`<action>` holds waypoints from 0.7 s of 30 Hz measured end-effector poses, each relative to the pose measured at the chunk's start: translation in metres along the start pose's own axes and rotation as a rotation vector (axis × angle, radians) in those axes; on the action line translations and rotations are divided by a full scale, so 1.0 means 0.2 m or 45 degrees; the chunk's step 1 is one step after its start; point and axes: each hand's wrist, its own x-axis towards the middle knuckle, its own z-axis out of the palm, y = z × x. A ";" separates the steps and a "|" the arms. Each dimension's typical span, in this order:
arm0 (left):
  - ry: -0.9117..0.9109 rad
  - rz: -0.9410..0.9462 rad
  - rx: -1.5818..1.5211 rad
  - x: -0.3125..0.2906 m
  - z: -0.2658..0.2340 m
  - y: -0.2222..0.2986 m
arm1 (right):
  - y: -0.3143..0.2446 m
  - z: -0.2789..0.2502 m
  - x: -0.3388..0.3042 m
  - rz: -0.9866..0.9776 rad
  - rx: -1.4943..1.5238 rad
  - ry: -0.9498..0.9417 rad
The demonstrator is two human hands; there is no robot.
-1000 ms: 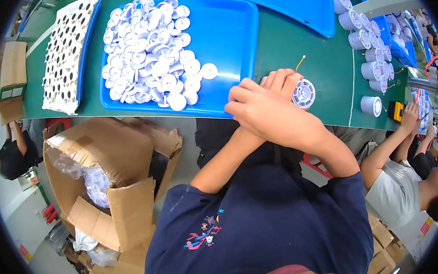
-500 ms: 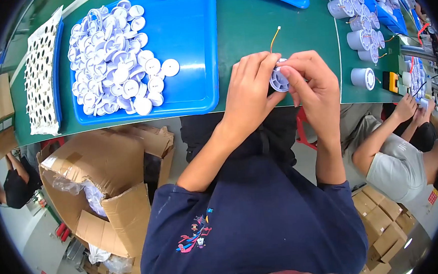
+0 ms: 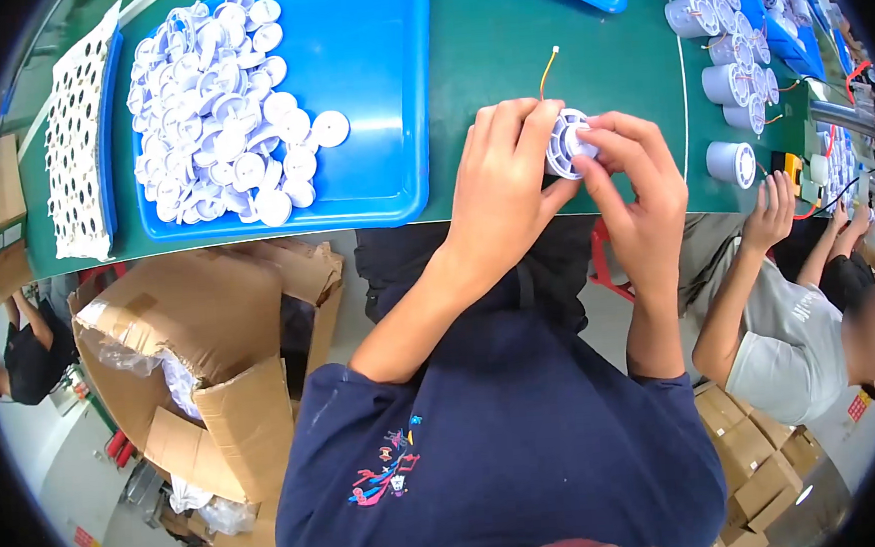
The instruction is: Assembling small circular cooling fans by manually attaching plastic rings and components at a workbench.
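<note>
Over the table's near edge, my left hand (image 3: 508, 174) is closed round a white round plastic housing (image 3: 559, 156) with a slotted face. A thin yellow and red wire (image 3: 548, 71) with a small white plug sticks up from behind the fingers. My right hand (image 3: 640, 176) pinches a small white round piece (image 3: 579, 143) against the middle of the housing's face. The fingers partly cover this piece, so whether it is seated cannot be told. Left of my hands, a blue tray (image 3: 381, 167) bears a heap of white discs with stems (image 3: 218, 116).
White cylindrical housings (image 3: 730, 163) with wires stand in rows on the green table (image 3: 494, 49) at right. A co-worker's hand (image 3: 774, 208) is near them. A white sheet with dark holes (image 3: 78, 135) lies far left. An opened cardboard box (image 3: 246, 426) stands below the table.
The housing's slotted face has turned more into view, and my right fingers have shifted onto its middle with the small white piece. The co-worker's hand has moved nearer the rows of housings.
</note>
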 end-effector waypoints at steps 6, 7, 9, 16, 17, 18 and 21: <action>-0.058 -0.031 0.006 0.03 0.00 0.02 | 0.07 0.03 -0.01 0.173 0.360 0.119; -0.049 -0.022 0.006 0.03 0.00 0.02 | 0.07 0.03 -0.01 0.132 0.303 0.110; -0.044 -0.022 0.010 0.03 0.00 0.02 | 0.08 0.03 0.00 0.109 0.272 0.078; -0.055 -0.032 0.009 0.05 0.01 0.02 | 0.04 0.01 0.02 0.060 0.157 0.039; -0.050 -0.027 0.008 0.05 0.00 0.01 | 0.03 0.00 0.04 0.054 0.155 0.040; -0.060 -0.044 0.001 0.04 -0.01 0.00 | 0.01 -0.02 0.07 -0.054 0.032 -0.049; -0.053 -0.082 -0.010 0.03 -0.05 -0.01 | 0.06 -0.05 0.31 -0.259 -0.145 -0.142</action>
